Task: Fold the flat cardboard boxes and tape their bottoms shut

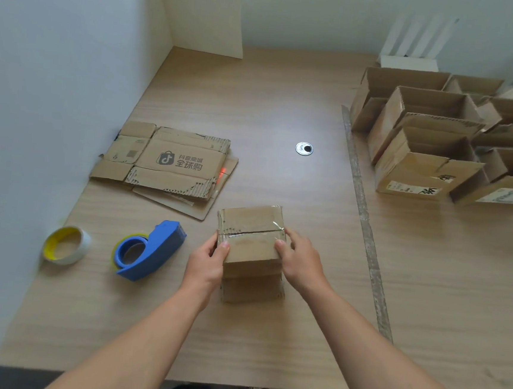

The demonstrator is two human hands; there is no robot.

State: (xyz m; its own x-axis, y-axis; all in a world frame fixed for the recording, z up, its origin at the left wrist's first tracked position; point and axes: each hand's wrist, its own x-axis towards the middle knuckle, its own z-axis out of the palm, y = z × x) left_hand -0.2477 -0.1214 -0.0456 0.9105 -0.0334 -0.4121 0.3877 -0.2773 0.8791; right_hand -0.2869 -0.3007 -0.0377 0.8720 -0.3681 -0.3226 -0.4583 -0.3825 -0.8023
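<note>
On desk (267,344), taped box (251,240) (insides hidden), left hand (207,264), right hand (300,265), fingers (222,249) gripping it.

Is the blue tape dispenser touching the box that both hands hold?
Apart. The head view shows bare table between the blue tape dispenser and the box, which the left hand and right hand grip.
</note>
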